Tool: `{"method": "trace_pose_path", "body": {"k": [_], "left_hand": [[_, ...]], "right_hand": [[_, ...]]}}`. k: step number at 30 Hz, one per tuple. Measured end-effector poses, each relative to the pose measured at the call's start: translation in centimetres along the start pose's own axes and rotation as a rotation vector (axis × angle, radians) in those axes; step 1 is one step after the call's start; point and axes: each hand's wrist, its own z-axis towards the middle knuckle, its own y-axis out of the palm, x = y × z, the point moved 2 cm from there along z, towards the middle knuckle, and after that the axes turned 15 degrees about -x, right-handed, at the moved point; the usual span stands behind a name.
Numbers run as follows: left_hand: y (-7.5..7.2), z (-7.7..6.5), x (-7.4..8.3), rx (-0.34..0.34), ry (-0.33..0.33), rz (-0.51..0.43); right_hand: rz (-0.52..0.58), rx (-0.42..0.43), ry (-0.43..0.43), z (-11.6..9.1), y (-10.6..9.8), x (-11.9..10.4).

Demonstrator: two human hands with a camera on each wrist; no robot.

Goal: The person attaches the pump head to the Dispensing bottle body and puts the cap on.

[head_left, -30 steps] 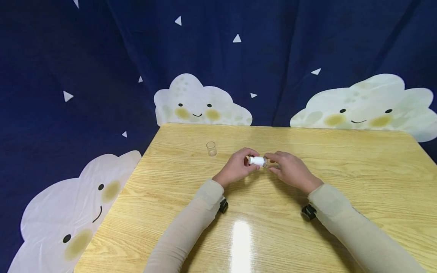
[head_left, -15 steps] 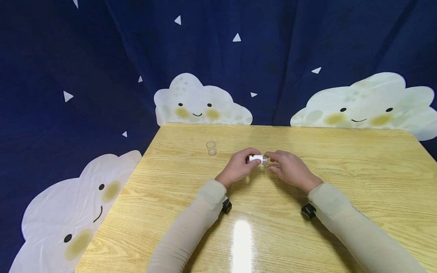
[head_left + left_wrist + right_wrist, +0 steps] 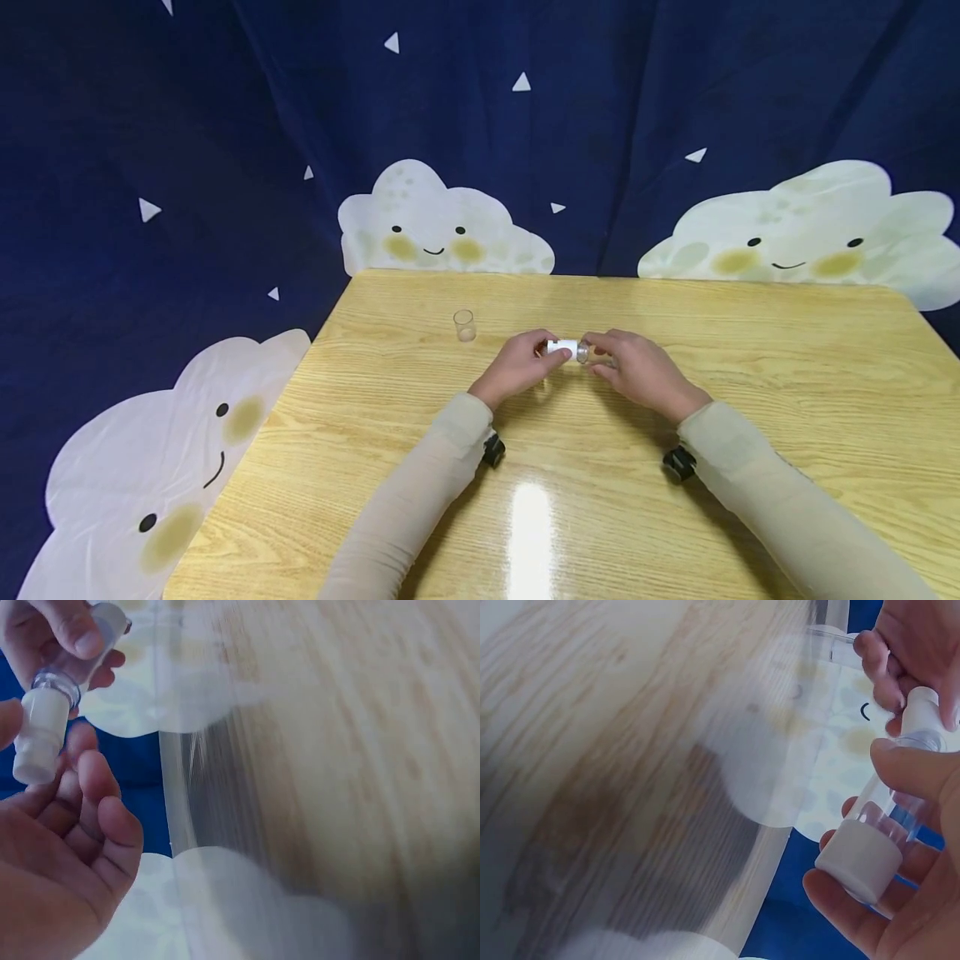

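Note:
A small clear pump bottle (image 3: pixel 870 802) with a white base (image 3: pixel 860 859) lies sideways between my hands, above the table. My right hand (image 3: pixel 643 375) grips its clear body, the thumb lying along the side in the right wrist view. At the bottle's left end, the white pump top (image 3: pixel 41 735) is pinched by my left hand (image 3: pixel 517 368), thumb on the near side in the head view. The left wrist view shows the other left fingers (image 3: pixel 97 776) loosely bent under the top. A clear cylindrical cap (image 3: pixel 465 327) stands upright on the table, left of my hands.
The wooden table (image 3: pixel 420 400) spreads under both arms, its far edge against a dark blue curtain (image 3: pixel 480 100) with cloud prints. Black wrist cameras (image 3: pixel 678 464) hang below the sleeves. A bright light reflection (image 3: pixel 531 533) shows on the near tabletop.
My left thumb has come up across the white pump top, and the top's tip is now hidden behind the left fingers. The right hand and the clear cap have stayed about in place.

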Motion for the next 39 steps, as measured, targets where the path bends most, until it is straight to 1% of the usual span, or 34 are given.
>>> {"method": "trace_pose_path", "body": {"k": [3,9,17,23,28,31,39], "left_hand": [[-0.10,-0.01,-0.25,-0.009,-0.008,0.010],[-0.16,-0.04,-0.46,-0.015,0.005,-0.013],[-0.03,0.24,-0.58,-0.009,0.072,-0.034],[0.02,0.16,-0.36,-0.015,0.089,-0.046],[0.24,0.01,-0.16,-0.024,0.104,-0.035],[0.41,-0.02,-0.12,-0.030,0.092,-0.032],[0.42,0.14,-0.29,-0.031,-0.020,-0.060]], "right_hand": [[-0.001,-0.002,-0.007,-0.05,0.06,0.00],[-0.006,0.008,-0.015,0.02,0.14,-0.08],[-0.005,-0.006,-0.007,0.02,0.11,-0.11],[-0.009,-0.012,-0.003,0.04,-0.02,-0.15],[-0.007,-0.009,-0.002,0.02,0.00,-0.04],[-0.005,-0.002,-0.009,-0.04,0.02,0.00],[0.000,-0.014,0.013,-0.32,-0.09,0.06]]}}
